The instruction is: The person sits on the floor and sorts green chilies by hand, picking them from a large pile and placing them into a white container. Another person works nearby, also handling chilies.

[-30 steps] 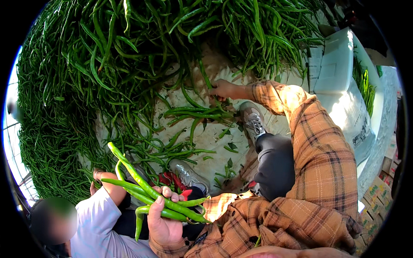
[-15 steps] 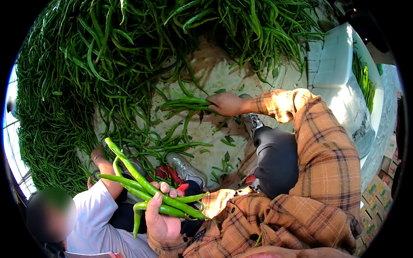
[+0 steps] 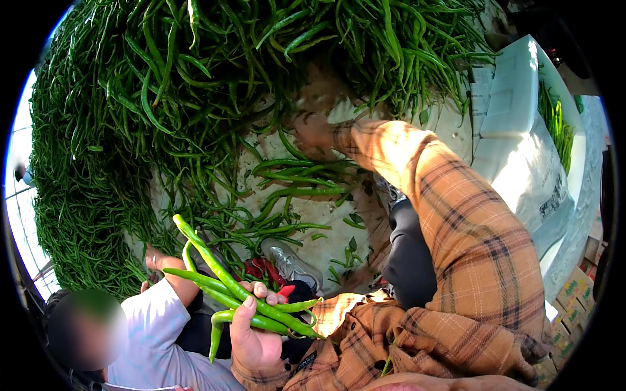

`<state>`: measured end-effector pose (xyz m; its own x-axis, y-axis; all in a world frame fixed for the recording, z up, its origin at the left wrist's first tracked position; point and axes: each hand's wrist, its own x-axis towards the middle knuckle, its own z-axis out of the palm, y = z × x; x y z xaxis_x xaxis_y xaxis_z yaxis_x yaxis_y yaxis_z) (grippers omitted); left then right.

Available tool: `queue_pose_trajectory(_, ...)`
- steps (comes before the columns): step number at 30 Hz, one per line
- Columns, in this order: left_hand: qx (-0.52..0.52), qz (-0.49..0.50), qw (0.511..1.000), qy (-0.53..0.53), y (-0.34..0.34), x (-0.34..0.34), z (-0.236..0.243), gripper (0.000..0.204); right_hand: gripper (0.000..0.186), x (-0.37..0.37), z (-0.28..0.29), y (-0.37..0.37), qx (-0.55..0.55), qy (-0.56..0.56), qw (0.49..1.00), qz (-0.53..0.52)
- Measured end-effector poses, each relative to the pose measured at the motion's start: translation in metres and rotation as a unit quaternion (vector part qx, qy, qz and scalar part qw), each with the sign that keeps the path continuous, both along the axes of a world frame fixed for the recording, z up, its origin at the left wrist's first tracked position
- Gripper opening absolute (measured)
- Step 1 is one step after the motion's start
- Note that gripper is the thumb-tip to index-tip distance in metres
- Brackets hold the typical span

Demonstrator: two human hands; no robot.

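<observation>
My left hand is closed around a bunch of several long green chili peppers, which fan out up and to the left. My right hand, in a plaid sleeve, reaches over the pale ground sheet toward the edge of the big pepper heap. Motion smears its fingers, so what it holds, if anything, does not show. Just below it a small group of loose green chili peppers lies on the sheet.
At the lower left sits another person in a light shirt, an arm stretched to the heap. A white foam box with peppers inside stands at the right, near stacked cartons. Leaves and stray peppers lie about the sheet.
My right hand has let go of the peppers it gripped, which now lie on the sheet, and has moved up and left toward the heap. My left hand keeps its bunch.
</observation>
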<state>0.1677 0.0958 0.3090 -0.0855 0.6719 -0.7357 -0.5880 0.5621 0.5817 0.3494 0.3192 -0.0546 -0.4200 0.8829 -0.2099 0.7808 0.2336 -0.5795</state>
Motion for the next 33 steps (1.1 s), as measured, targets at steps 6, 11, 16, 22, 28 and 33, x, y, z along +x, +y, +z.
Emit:
queue_pose_trajectory(6, -0.01, -0.016, 1.0, -0.017, 0.006, 0.001, -0.007, 0.021, 0.028, 0.049, -0.069, -0.001, -0.05, -0.002, 0.998, -0.045)
queue_pose_trajectory(11, 0.002, 0.012, 1.0, -0.007, -0.001, -0.003, 0.003, 0.023, 0.022, 0.033, 0.024, -0.068, -0.081, 0.201, 0.962, -0.165)
queue_pose_trajectory(16, 0.004, 0.003, 1.0, -0.016, 0.001, -0.003, 0.001, 0.024, 0.024, 0.04, 0.056, -0.12, 0.014, 0.178, 0.984, -0.008)
queue_pose_trajectory(22, -0.003, 0.008, 1.0, -0.019, 0.002, -0.004, 0.0, 0.024, 0.021, 0.037, 0.02, -0.101, -0.013, -0.052, 0.972, 0.23)
queue_pose_trajectory(28, -0.005, 0.014, 1.0, -0.016, 0.008, -0.008, 0.001, 0.025, 0.035, -0.016, 0.012, 0.006, 0.249, -0.067, 0.953, 0.158)
queue_pose_trajectory(33, -0.007, -0.007, 1.0, -0.021, 0.02, -0.007, -0.003, 0.025, 0.027, -0.048, -0.044, 0.058, 0.305, -0.179, 0.923, 0.153)
